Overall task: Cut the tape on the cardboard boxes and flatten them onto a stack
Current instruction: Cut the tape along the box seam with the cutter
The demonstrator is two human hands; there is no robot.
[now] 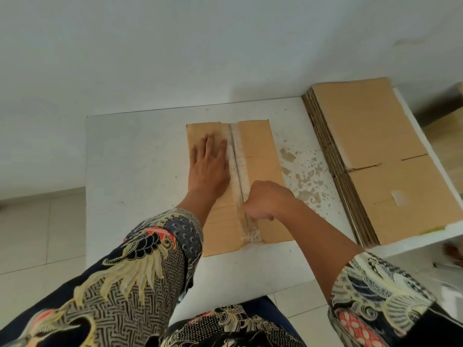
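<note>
A brown cardboard box sits in the middle of the white surface, right in front of the person. A strip of clear tape runs down the middle of its top, from the far edge to the near edge. The left hand lies flat on the box, just left of the tape, with its fingers straight and spread wide to hold the box down. The right hand is curled into a fist on the tape, near the end closest to the person. It looks like it holds a small cutting tool, but no tool can be seen, so it is not sure what the fingers hold. The dark line down the middle of the tape may be a cut or just the gap between the flaps; it is too hard to tell. The fist is close to the near end, so the cut on this box seems almost done or just begun. This box is not flat yet. To the right, at the edge of the surface, a stack of flat boxes is already piled up, so many boxes are done. A little more cardboard peeks in at the far right, so more boxes may be waiting.
</note>
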